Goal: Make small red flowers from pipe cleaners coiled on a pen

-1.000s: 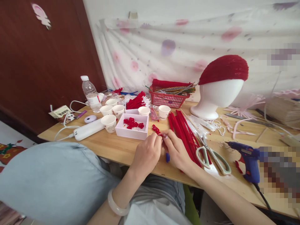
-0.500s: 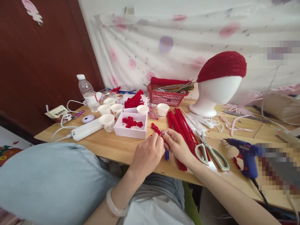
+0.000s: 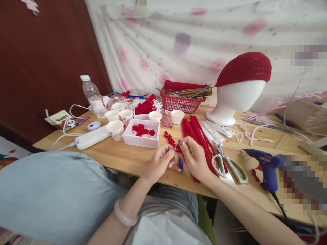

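Observation:
At the table's front edge, my left hand (image 3: 161, 159) and my right hand (image 3: 195, 158) meet fingertip to fingertip. Both pinch a red fuzzy pipe cleaner (image 3: 169, 137), whose looped end sticks out beyond the fingers; the rest is mostly covered. Just below the fingertips a small blue object (image 3: 181, 164) shows, its kind unclear. Long red pipe cleaners (image 3: 194, 131) lie beside my right hand. Left of the hands, a white box (image 3: 140, 141) holds red looped flower shapes (image 3: 143, 130) over small beads.
Scissors (image 3: 227, 165) and a blue glue gun (image 3: 265, 166) lie to the right. Several paper cups (image 3: 115, 130), a water bottle (image 3: 93, 95) and a white power bank (image 3: 92, 137) stand or lie left. Behind are a red basket (image 3: 182, 103) and a foam head (image 3: 232, 100).
My left hand has turned from wrapped fingers to a thumb-and-finger pinch, with its thumb now showing. The right hand stays close by. The view has shifted slightly.

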`<state>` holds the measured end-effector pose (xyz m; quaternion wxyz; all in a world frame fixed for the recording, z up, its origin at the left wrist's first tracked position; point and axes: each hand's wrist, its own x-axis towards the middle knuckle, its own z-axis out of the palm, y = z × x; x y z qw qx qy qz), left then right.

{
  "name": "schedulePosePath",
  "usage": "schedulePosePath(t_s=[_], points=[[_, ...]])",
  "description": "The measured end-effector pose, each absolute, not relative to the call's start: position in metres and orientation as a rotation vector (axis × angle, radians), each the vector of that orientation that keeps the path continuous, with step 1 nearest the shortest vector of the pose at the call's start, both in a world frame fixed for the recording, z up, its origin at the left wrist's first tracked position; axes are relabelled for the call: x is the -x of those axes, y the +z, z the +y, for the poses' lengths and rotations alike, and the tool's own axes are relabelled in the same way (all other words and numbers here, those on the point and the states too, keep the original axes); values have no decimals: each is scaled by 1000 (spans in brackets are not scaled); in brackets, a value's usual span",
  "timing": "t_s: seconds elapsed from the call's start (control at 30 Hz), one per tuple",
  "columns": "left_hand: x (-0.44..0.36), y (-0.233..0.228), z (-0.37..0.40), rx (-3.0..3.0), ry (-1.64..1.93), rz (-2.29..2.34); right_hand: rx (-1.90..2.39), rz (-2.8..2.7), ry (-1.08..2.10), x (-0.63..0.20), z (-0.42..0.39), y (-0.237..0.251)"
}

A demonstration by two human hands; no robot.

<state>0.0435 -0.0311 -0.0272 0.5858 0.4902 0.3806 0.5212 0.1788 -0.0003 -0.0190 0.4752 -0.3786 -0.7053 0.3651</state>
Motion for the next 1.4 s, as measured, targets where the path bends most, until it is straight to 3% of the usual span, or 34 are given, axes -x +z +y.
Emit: schedulePosePath(t_s=[0.17,0.37,0.8,1.07,1.23,1.4], points=[[-33,-22,-38,-1348,1266,949,785,-1658,1267,-179,3,-17],[-24,-17,-37,-1411,1220,1002,754,-1546,1444,-179,2,-13],[-13,-10,-38,-2041,1291,1283,719,-1556,1460,-177,0,-12],[-9,-4,-41,-2827,850,1603,805,-1561,1386,-180,0,-9],[-5,-6,-39,-2704,931,1517,802,-1594,1362,-181,-2,-8],[-18,-14,-43,-2017,1249,1248,713,-1628,1309,-180,-2,-13]])
